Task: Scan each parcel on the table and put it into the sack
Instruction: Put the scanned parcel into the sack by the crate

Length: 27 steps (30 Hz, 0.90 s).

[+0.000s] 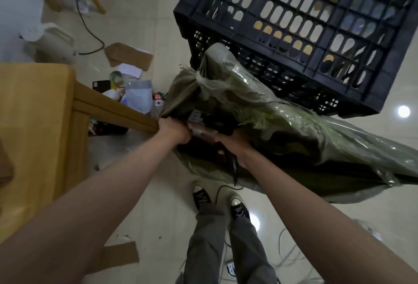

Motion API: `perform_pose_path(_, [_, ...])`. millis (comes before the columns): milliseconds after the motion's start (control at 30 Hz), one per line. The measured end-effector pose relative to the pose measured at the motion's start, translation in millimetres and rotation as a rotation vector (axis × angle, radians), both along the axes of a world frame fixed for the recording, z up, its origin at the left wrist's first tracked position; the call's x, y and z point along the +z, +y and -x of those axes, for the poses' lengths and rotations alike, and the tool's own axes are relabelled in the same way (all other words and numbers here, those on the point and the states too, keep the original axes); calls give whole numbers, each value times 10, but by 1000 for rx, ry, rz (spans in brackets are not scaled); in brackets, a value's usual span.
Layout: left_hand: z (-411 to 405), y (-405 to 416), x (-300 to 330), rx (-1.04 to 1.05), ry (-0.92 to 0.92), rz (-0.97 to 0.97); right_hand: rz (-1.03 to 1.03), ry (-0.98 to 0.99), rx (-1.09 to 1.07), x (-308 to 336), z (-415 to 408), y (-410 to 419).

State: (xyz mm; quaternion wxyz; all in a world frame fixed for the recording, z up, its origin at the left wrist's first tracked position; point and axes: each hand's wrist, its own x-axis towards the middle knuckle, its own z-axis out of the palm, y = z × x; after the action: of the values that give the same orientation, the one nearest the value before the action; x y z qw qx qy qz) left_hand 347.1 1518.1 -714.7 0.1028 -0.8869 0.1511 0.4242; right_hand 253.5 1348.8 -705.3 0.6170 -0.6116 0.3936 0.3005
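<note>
Looking down from the head cam, the big olive-green sack [282,130] lies on its side with its long axis running from the bunched mouth at centre out toward the right edge of the view, where the shiny plastic liner trails off, so the opening points left, right at the corner of the wooden table [40,125]. The left hand [174,131] is curled tight on the sack's mouth edge, just beside that table corner, fingers bunched into the fabric. The right hand [233,146] is curled too, gripping at the lower lip of the opening, and a dark corded thing [233,164] hangs under its wrist; can't really tell what that is. Inside the mouth, between the two hands, there's a parcel [199,129] with a pale end showing plus something black next to it, all pretty blurry. The top of the sack leans against a black slotted plastic crate [305,35] behind it. On the tiled floor left of the sack there's a pile of clutter: a grey mailer bag [139,96], a bottle, flat cardboard pieces [129,56]. The person's dark sneakers [201,195] sit just below the sack.
</note>
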Motion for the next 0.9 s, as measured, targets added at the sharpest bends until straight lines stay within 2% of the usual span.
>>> perform_pose_path(133, [21, 37, 111, -24, 56, -34, 41, 72, 18, -43, -112, 62])
perform_pose_path(300, [180, 83, 333, 66, 227, 236, 92, 53, 96, 177, 91, 20])
perform_pose_path(367, [298, 125, 452, 103, 232, 299, 109, 22, 127, 362, 193, 1])
perform_pose_path(667, [954, 416, 1488, 261, 21, 318, 198, -146, 359, 1512, 462, -152])
perform_pose_path(900, [1660, 827, 2628, 414, -206, 294, 146, -340, 566, 2599, 586, 147])
